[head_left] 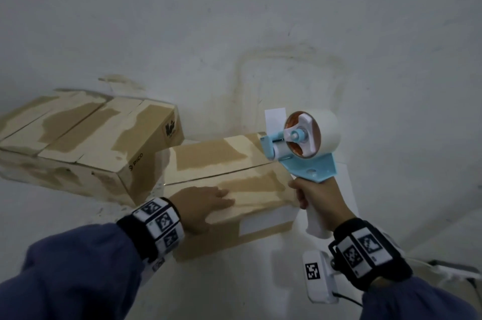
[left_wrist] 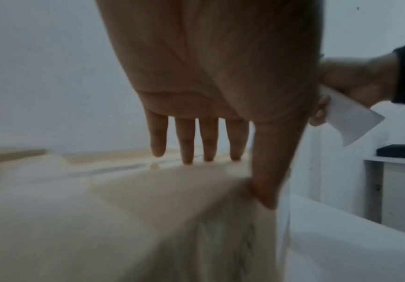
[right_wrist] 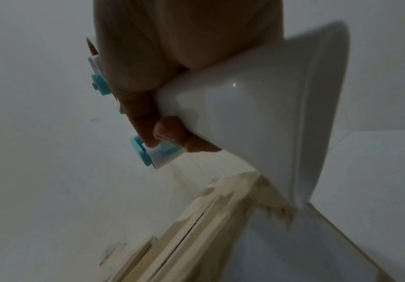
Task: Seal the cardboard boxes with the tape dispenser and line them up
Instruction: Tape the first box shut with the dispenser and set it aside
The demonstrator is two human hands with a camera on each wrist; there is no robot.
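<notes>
Two cardboard boxes sit on a white tabletop. The far box lies toward the left edge; the near box, flaps closed, touches it. The left hand presses flat on the near box. The right hand grasps the dispenser, raised over the box's right end. Sealing seems underway; next, likely lower the tape onto the seam.

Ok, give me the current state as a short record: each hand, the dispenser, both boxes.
left hand: fingers straight, pressing flat on the near box's top
right hand: grips the tape dispenser's white handle
tape dispenser: held up above the near box's right end, free tape tab sticking up
near box: flaps closed, centre seam visible
far box: flaps closed, to the left, behind the near box
</notes>
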